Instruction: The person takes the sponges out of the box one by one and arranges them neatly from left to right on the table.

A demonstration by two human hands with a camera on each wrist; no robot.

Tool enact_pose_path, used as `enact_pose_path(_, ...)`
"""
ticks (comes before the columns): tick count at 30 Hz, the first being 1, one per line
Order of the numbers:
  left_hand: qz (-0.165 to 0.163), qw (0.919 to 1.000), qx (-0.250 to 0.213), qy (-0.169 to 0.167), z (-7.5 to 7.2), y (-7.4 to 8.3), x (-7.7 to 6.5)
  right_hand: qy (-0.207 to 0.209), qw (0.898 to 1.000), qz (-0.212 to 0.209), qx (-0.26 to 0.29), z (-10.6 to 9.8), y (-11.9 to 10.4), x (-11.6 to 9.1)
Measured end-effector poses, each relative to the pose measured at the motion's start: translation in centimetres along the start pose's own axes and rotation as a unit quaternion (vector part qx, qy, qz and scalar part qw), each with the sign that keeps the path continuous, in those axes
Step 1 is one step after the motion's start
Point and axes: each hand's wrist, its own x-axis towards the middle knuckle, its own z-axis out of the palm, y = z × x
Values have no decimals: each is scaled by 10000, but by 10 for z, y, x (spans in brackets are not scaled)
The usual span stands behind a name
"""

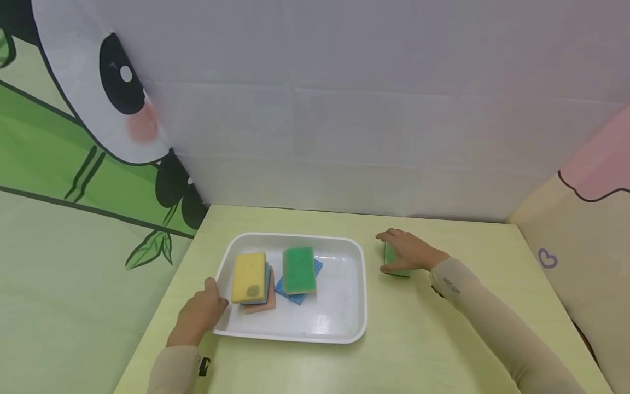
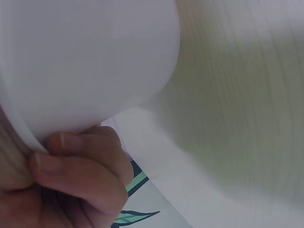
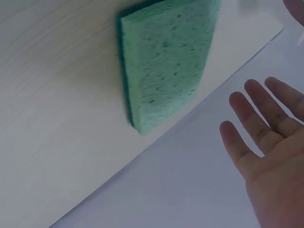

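My left hand (image 1: 199,313) grips the left rim of a white tray (image 1: 290,338). In the left wrist view its curled fingers (image 2: 78,183) press the outer wall just under the lip. My right hand (image 1: 412,251) hovers over a light green sponge (image 3: 166,64) on the table, right of the tray. Its fingers are spread and extended, apart from the sponge in the right wrist view. Seen from the head, the hand hides part of that sponge. The sponge's face is pitted and its underside darker green.
Inside the tray, a yellow sponge (image 1: 249,276) is stacked on a grey-blue and a peach-coloured piece. Beside it a green sponge (image 1: 299,270) overlaps a flat blue piece (image 1: 297,299). A pale wall covering (image 1: 315,126) rises behind the table's far edge.
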Motion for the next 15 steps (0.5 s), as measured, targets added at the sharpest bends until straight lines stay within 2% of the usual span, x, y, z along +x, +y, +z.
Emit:
enact_pose_path(8, -153, 9997, -147, 96, 4, 8, 3, 354, 9978, -199, -521, -21, -28, 19)
enact_pose_path(15, -196, 9994, -228, 192, 10, 17, 7, 224, 9965, -394, -706, -33, -50, 35)
